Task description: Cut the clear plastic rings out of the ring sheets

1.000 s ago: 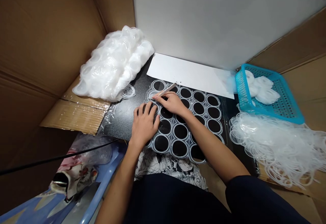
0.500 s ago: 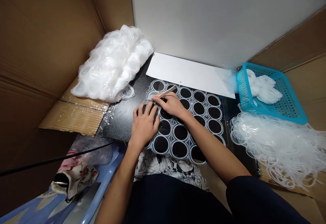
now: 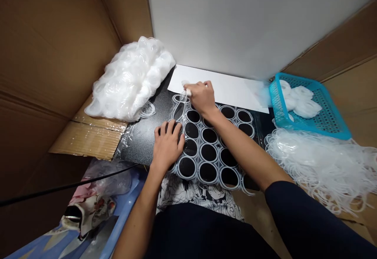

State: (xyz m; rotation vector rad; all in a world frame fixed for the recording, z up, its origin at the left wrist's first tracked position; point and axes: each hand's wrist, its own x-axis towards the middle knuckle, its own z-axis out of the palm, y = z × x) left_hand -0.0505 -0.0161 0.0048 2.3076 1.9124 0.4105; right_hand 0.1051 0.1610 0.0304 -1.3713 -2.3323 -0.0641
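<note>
A sheet of translucent plastic rings (image 3: 198, 162) lies on the dark speckled tabletop (image 3: 137, 141), black showing through its round holes. My left hand (image 3: 167, 143) rests palm down on the sheet's left side, fingers spread, holding nothing. Above the far left corner of the sheet, my right hand (image 3: 202, 96) is closed, pulling up a translucent ring strand (image 3: 183, 104) that stretches from the sheet. A pale stub (image 3: 188, 92), seemingly the end of a flat white stick, pokes out of the same fist; the rest of it is hidden.
A big bundle of white film-like rings (image 3: 129, 80) sits at left on cardboard (image 3: 91, 139). Behind the sheet lies white paper (image 3: 229, 86). At right stand a blue basket (image 3: 332, 113) with white bundles and a heap of thin clear rings (image 3: 321, 165). A dark cable (image 3: 73, 182) crosses lower left.
My right hand has lifted from beside the left hand and moved away from me towards the white paper, drawing part of the ring sheet up. My left hand has stayed in place.
</note>
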